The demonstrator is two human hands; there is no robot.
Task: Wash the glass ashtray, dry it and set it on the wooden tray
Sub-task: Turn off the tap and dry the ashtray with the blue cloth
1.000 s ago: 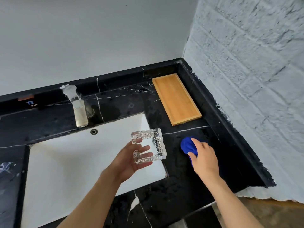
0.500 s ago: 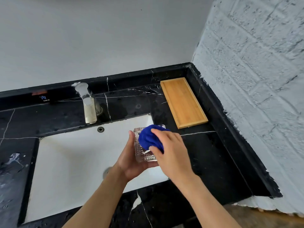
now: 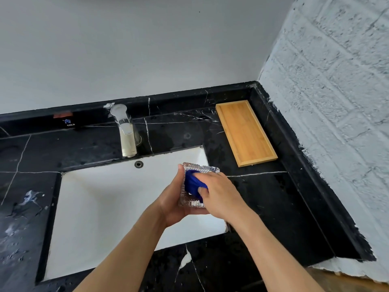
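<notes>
White sink [image 3: 94,207] and faucet [image 3: 126,133] in black marble counter [image 3: 273,207].

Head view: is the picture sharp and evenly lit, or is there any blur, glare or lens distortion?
Head view: mostly sharp, with soft, even light; the counter edges bow from the wide-angle lens; the faucet shows a pale sheen; the glass ashtray stays readable, its ribbed rim clear.

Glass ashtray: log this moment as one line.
stage: drying | left hand: holds glass ashtray over sink | right hand: presses blue cloth into it | wooden tray: bare
</notes>
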